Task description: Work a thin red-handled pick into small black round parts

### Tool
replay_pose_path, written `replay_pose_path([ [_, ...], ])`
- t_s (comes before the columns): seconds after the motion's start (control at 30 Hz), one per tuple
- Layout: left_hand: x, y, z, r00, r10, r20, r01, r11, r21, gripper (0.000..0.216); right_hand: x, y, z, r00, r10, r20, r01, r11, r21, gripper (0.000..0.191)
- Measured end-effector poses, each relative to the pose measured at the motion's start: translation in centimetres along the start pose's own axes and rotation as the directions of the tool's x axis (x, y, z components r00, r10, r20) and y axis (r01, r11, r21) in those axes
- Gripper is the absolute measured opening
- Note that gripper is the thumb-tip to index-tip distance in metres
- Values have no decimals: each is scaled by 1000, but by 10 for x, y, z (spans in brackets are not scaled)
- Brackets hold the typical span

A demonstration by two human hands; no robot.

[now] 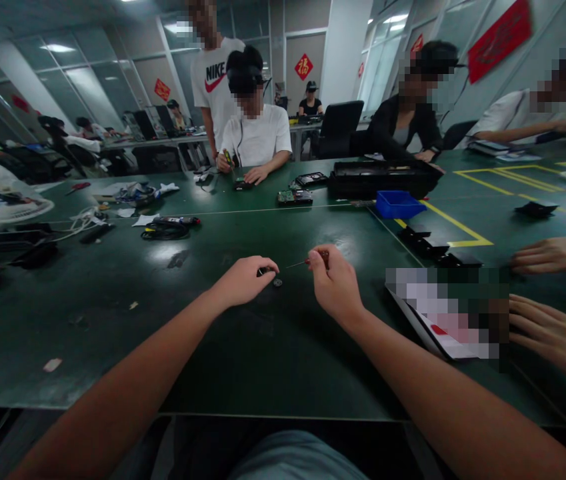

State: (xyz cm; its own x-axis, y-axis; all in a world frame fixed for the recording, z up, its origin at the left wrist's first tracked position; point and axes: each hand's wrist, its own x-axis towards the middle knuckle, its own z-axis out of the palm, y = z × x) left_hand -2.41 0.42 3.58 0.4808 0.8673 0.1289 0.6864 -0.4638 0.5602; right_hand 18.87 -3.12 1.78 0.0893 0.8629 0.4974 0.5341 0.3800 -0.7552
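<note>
My right hand [333, 283] is closed around the reddish-brown handle of a small screwdriver [297, 264]. Its thin shaft points left toward my other hand. My left hand [243, 280] is curled, thumb and fingers pinched on a small dark part [263, 271], mostly hidden by the fingers, so its kind cannot be made out. Just below those fingertips a small round grey piece [277, 283] lies on the green table [273, 373]. A short gap separates the screwdriver's tip from the left fingertips.
Ahead lie a green circuit board [295, 197], a blue bin [399, 205] and a long black case [385, 179]. Black brackets [425, 245] and another person's hands [557, 327] are at right. Cables [165, 230] lie at left. Across the table a person holds a yellow-green screwdriver [229, 159].
</note>
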Motion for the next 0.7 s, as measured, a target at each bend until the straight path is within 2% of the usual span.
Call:
replay_pose_path([
  [0.1, 4, -4, 12, 996, 26, 91, -39, 987, 153, 26, 0, -1, 0, 1000, 3, 5, -3, 1000, 7, 22],
  [0.2, 9, -8, 20, 991, 18, 129, -52, 964, 259, 27, 0, -1, -1, 1000, 11, 7, -11, 1000, 7, 23],
  [0.3, 13, -9, 22, 989, 13, 145, -60, 945, 322, 25, 0, -2, -1, 1000, 9, 14, -9, 1000, 4, 22],
  [0.37, 14, -10, 19, 988, -13, 153, -34, 952, 303, 26, 0, -2, -1, 1000, 4, 15, -4, 1000, -1, 22],
  [0.43, 15, -12, 13, 989, -55, 137, 27, 979, 200, 27, 0, -2, -1, 1000, 1, 17, 0, 1000, -9, 23],
  [0.53, 14, -19, 0, 981, -174, 91, 181, 981, -74, 32, 0, -1, -1, 1000, 4, 16, -4, 1000, -9, 24],
  [0.6, 10, -26, -11, 959, -277, 64, 283, 913, -295, 34, 0, -1, -1, 1000, 7, 21, -7, 1000, -3, 24],
  [0.7, 1, -42, -31, 902, -432, 6, 340, 700, -628, 31, 0, 0, -1, 1000, 5, 31, -5, 1000, 2, 24],
])
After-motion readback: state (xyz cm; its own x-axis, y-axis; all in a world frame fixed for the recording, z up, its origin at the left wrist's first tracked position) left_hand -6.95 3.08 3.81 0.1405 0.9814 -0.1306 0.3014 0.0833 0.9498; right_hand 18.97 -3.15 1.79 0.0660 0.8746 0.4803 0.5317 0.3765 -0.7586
